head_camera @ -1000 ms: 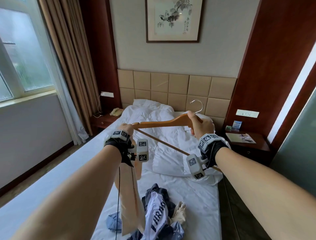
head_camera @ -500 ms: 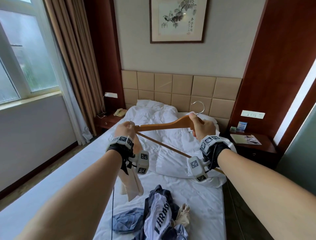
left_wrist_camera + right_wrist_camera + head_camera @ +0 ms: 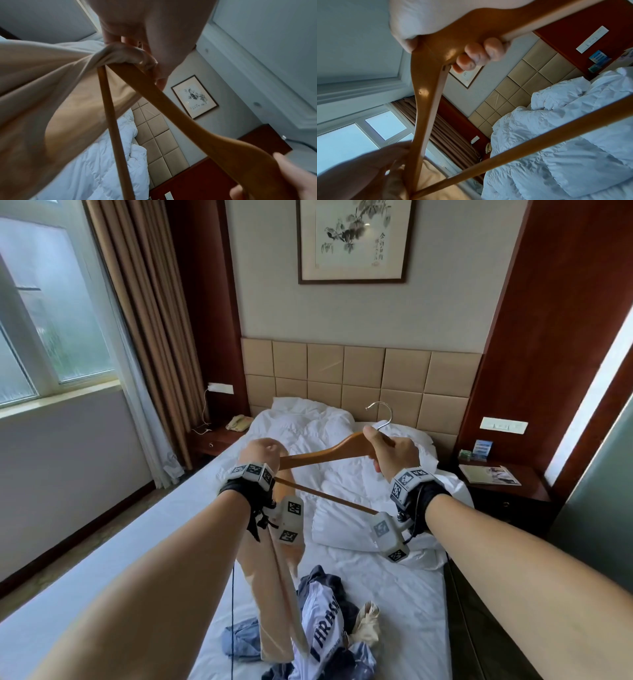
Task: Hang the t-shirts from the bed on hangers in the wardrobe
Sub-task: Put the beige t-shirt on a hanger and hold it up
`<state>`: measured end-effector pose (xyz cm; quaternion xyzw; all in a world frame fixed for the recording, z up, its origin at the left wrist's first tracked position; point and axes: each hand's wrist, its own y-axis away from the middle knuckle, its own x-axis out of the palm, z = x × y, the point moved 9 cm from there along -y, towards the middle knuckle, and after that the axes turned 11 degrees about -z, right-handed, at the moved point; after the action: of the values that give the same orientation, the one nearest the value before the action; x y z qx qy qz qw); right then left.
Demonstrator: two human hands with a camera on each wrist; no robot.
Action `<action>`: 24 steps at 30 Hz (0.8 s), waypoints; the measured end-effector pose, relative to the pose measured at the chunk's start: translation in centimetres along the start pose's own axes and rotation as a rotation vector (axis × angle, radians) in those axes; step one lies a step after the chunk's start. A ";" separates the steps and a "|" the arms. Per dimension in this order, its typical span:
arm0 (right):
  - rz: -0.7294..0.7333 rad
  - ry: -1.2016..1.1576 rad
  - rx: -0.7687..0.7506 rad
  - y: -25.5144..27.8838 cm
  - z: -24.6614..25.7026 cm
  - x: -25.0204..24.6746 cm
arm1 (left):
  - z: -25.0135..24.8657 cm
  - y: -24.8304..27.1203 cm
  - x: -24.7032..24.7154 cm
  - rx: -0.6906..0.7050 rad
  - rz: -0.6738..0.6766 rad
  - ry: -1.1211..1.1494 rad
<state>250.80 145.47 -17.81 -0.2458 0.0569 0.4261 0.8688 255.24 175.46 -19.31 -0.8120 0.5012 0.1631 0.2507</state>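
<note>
I hold a wooden hanger [image 3: 329, 452] with a metal hook [image 3: 382, 414] up over the bed. My right hand [image 3: 392, 451] grips its middle below the hook, fingers [image 3: 477, 54] curled round the wood [image 3: 426, 86]. My left hand [image 3: 262, 453] pinches the bunched fabric of a beige t-shirt [image 3: 274, 604] over the hanger's left tip [image 3: 120, 65]; the shirt [image 3: 51, 101] hangs down from there. On the sheet below lies a heap of other t-shirts [image 3: 329, 631], white with dark lettering, navy, blue and cream.
The bed [image 3: 102, 570] has a crumpled white duvet [image 3: 308, 433] and pillows near the padded headboard [image 3: 359, 374]. Wooden nightstands stand left [image 3: 212, 440] with a phone and right [image 3: 503, 484] with leaflets. Window and curtains [image 3: 144, 313] are on the left. No wardrobe is in view.
The beige shirt, gathered up short half a second ago, now hangs long below the left hand again. Both hands keep their grips on the hanger and sit slightly higher.
</note>
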 end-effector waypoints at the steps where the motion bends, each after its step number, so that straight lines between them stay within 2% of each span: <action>1: 0.018 0.005 -0.005 0.2 0.0 0.2 | -0.2 0.4 0.6 0.023 0.035 -0.002; 4: 0.040 0.036 -0.020 0.4 -0.1 0.4 | -1.9 1.8 1.7 0.112 0.075 0.066; 8: 0.062 0.089 -0.038 0.6 -0.3 0.9 | -5.8 3.3 1.9 0.296 0.058 0.126; 10: 0.089 0.089 -0.042 0.8 -0.3 1.5 | -7.6 3.8 2.1 0.339 0.061 0.173; 12: 0.094 0.058 -0.040 1.2 0.1 2.0 | -8.8 4.4 2.4 0.325 0.086 0.203; 15: 0.132 -0.022 -0.050 1.5 1.0 2.9 | -10.2 4.8 3.0 0.350 0.127 0.119; 18: 0.192 -0.069 -0.066 1.8 1.7 3.2 | -10.7 4.5 3.0 0.282 0.159 0.100; 24: 0.289 -0.059 0.073 2.0 0.6 4.4 | -12.0 6.4 2.9 0.154 0.360 0.317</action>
<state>251.95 149.88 -19.42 -0.1906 0.0818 0.5515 0.8079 250.95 164.11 -12.47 -0.7035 0.6818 0.0370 0.1971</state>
